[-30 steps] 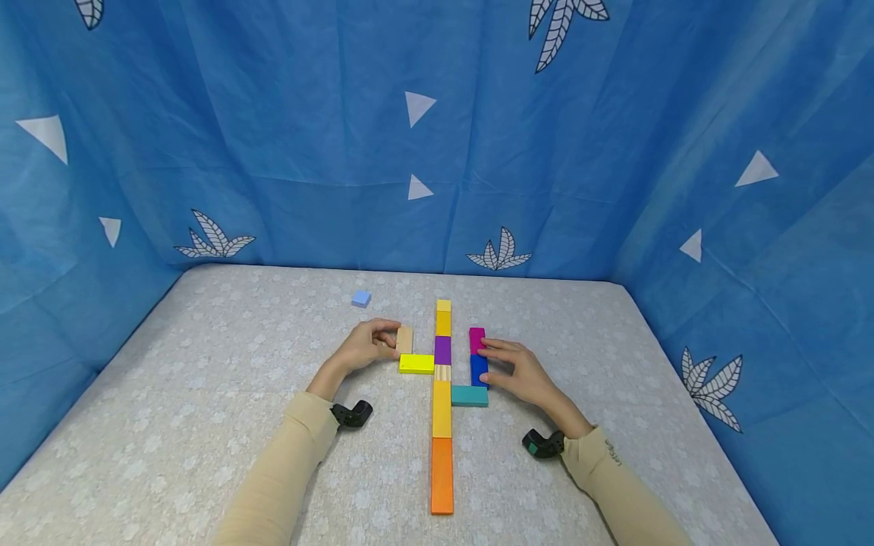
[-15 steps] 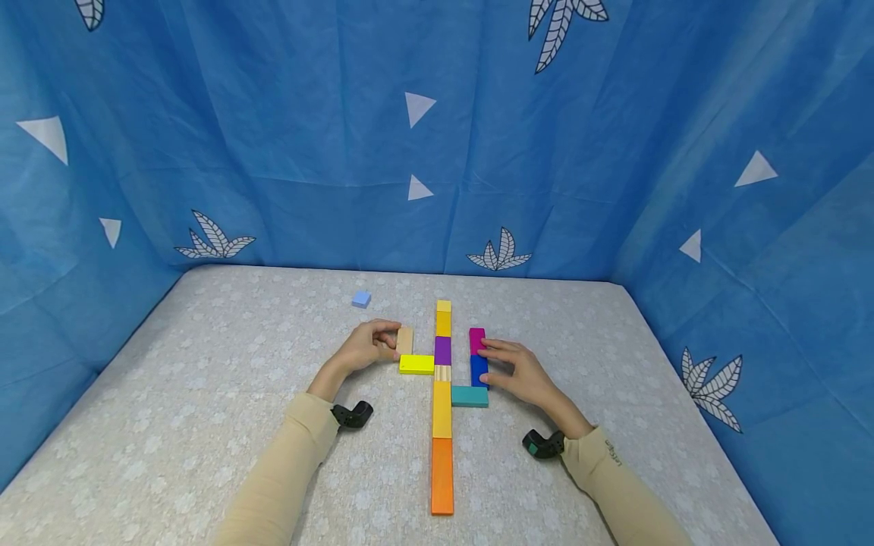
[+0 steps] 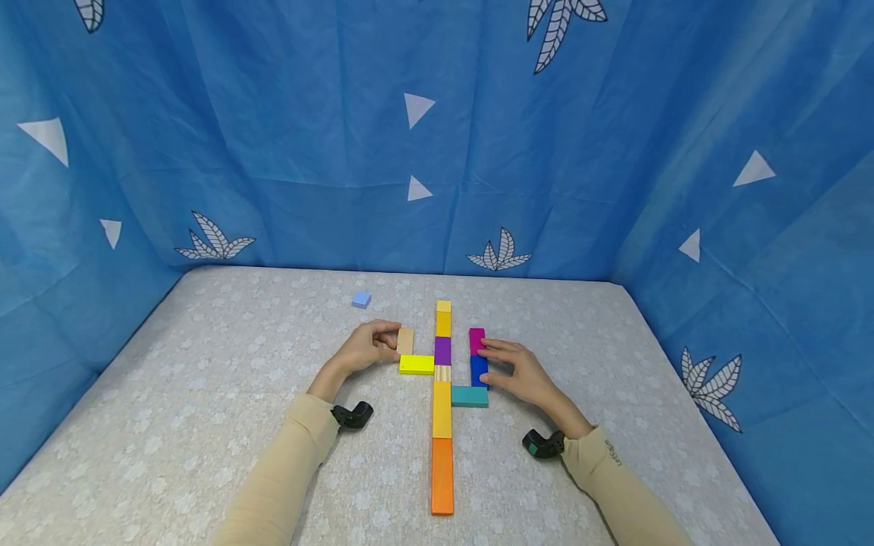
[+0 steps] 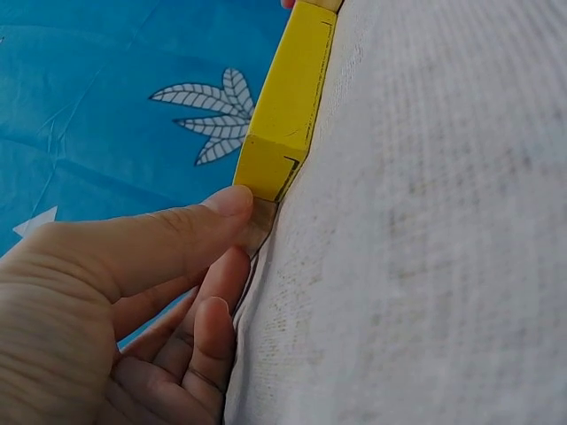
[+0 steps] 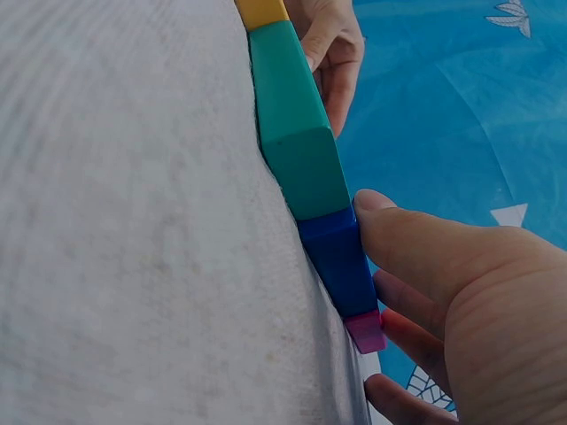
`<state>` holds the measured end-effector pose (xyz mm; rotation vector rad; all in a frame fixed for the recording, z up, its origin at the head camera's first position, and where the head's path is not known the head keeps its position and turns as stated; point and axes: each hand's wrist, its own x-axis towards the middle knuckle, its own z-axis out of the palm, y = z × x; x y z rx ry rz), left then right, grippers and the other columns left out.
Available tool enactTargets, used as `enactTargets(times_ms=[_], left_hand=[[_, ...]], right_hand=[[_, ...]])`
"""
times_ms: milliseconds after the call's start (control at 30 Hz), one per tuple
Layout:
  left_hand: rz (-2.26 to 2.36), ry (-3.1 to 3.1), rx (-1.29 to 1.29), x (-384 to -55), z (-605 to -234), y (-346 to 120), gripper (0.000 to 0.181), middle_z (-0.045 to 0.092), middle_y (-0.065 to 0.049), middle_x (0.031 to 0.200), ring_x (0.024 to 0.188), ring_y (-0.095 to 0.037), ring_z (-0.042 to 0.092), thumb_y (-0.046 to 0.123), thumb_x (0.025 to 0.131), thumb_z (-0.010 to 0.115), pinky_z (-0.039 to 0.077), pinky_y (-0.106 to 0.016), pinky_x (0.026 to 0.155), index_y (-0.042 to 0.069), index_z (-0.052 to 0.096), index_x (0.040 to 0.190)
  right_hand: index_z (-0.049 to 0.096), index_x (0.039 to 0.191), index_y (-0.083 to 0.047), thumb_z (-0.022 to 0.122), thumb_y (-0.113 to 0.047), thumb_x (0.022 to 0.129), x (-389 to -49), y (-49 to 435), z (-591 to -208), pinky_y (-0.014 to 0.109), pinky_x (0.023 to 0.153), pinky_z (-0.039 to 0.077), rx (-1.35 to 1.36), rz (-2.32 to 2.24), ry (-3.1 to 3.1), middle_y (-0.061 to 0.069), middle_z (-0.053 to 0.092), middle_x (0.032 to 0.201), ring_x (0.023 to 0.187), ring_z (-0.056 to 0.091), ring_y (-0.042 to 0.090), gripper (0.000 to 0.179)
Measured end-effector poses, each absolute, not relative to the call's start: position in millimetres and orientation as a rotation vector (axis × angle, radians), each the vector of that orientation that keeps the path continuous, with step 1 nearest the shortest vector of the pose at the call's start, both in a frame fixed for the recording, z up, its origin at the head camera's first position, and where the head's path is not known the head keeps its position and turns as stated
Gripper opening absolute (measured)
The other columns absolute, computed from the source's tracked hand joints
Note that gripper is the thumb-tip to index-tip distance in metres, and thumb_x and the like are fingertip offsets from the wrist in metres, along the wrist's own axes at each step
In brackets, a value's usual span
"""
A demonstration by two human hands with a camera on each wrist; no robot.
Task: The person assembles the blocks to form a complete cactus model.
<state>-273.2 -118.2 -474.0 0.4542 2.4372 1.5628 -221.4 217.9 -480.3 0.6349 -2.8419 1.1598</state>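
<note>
My left hand pinches a plain wooden block, its thumb beside the corner of a bright yellow block. Curled under in the left wrist view are the other fingers, and the thumb partly hides the wooden block. On the other side, my right hand rests its spread fingertips against two blocks set end to end, a magenta block and a blue block. The thumb touches the blue block, the fingers lie by the magenta one. A teal block lies crosswise at the blue block's near end.
Between the hands runs a straight column of blocks: yellow, a purple block, ridged wood, a long yellow-orange block and an orange block. A small light-blue block lies apart at the back left. Blue curtains surround the cloth-covered table.
</note>
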Motion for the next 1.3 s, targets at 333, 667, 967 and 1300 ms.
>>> enactTargets(times_ms=[333, 667, 967, 1300], left_hand=[[1.591, 2.453, 0.406, -273, -471, -125, 0.068, 0.067, -0.018, 0.101, 0.079, -0.016, 0.060, 0.006, 0.079, 0.079, 0.049, -0.022, 0.066, -0.003, 0.049, 0.140], [1.674, 2.850, -0.006, -289, -459, -139, 0.057, 0.049, -0.020, 0.128, 0.103, -0.030, 0.052, 0.016, 0.085, 0.075, 0.046, -0.035, 0.079, 0.003, 0.054, 0.136], [1.629, 2.802, -0.192, -310, -465, -149, 0.069, 0.029, -0.023, 0.146, 0.129, -0.037, 0.040, 0.015, 0.088, 0.070, 0.041, -0.051, 0.103, 0.003, 0.038, 0.148], [1.569, 2.814, -0.162, -321, -470, -151, 0.067, 0.035, -0.023, 0.146, 0.125, -0.036, 0.045, 0.014, 0.088, 0.068, 0.042, -0.048, 0.103, 0.001, 0.038, 0.147]], right_hand=[[0.066, 0.129, -0.015, 0.077, -0.028, 0.084, -222, 217, -480, 0.060, 0.110, 0.036, 0.642, 1.139, -2.846, 0.006, 0.053, 0.145, 0.137, 0.043, 0.035, 0.048], [0.066, 0.129, -0.014, 0.077, -0.028, 0.085, -222, 217, -479, 0.061, 0.109, 0.036, 0.654, 1.123, -2.842, 0.008, 0.054, 0.145, 0.136, 0.044, 0.036, 0.048], [0.066, 0.129, -0.015, 0.077, -0.027, 0.084, -223, 218, -481, 0.060, 0.110, 0.036, 0.659, 1.129, -2.836, 0.007, 0.053, 0.145, 0.137, 0.044, 0.035, 0.047], [0.066, 0.129, -0.016, 0.077, -0.027, 0.084, -223, 218, -482, 0.060, 0.109, 0.036, 0.631, 1.131, -2.850, 0.006, 0.054, 0.145, 0.136, 0.044, 0.034, 0.048]])
